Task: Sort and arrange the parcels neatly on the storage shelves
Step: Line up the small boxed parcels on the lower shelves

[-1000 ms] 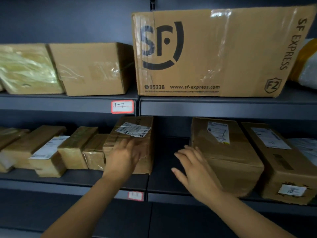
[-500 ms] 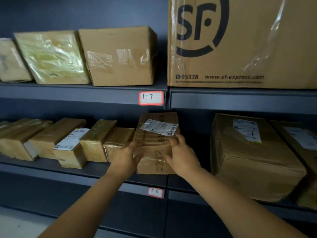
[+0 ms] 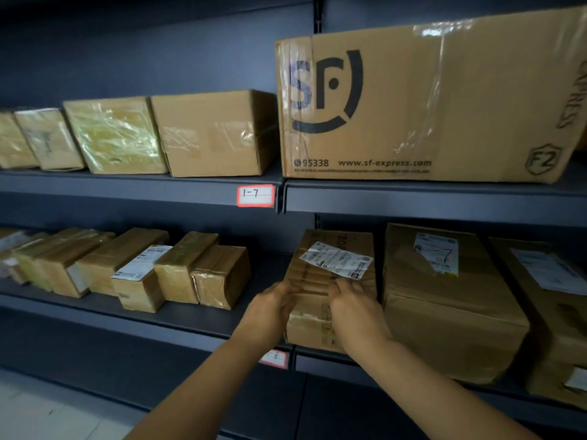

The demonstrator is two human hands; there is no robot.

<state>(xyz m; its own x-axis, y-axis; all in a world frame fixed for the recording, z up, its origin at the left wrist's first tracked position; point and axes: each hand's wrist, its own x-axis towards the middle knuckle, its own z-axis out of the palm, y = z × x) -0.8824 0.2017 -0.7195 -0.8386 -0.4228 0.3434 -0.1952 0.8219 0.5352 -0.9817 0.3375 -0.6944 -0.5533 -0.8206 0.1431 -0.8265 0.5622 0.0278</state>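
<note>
**Inspector:** Head view. Location of the parcel [image 3: 317, 287]?

**Clerk:** At the front of the lower shelf [image 3: 158, 315], where two bays meet. It is just beside a larger box [image 3: 444, 312] on its right and well apart from the row of small boxes [image 3: 178, 274] on its left.

**Inspector:** Hands?

**Clerk:** The left hand [image 3: 270, 309] grips the parcel's left edge, fingers curled. The right hand [image 3: 355, 309] holds its front, fingers curled just below the white label [image 3: 336, 260].
</note>
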